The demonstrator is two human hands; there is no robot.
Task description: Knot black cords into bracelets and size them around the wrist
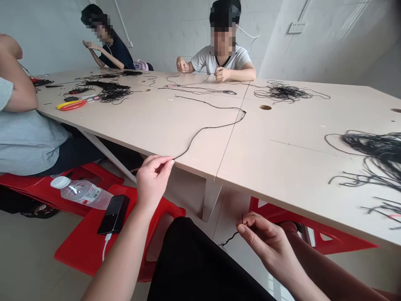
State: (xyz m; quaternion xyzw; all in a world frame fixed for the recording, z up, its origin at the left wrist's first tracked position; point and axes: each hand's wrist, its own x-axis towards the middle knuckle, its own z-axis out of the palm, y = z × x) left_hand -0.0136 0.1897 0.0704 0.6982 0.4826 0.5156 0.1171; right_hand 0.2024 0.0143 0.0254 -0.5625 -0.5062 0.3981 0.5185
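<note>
My left hand [154, 177] pinches a thin black cord [205, 128] at the table's near edge. From my fingertips that cord runs in loose curves across the tabletop. Lower and to the right, below the edge, my right hand [266, 238] is closed with thumb and fingertips on a short black cord end [232, 238]. A small knotted or frayed bit hangs from it over my lap. Whether both hands hold the same cord I cannot tell.
Piles of black cord [376, 154] lie on the table [282, 167]. Red-and-yellow-handled scissors [73, 104] are at the left. A bottle [84, 193] and a phone [114, 214] rest on a red stool [78, 242]. Other people sit around the table; one [224, 62] handles cord opposite.
</note>
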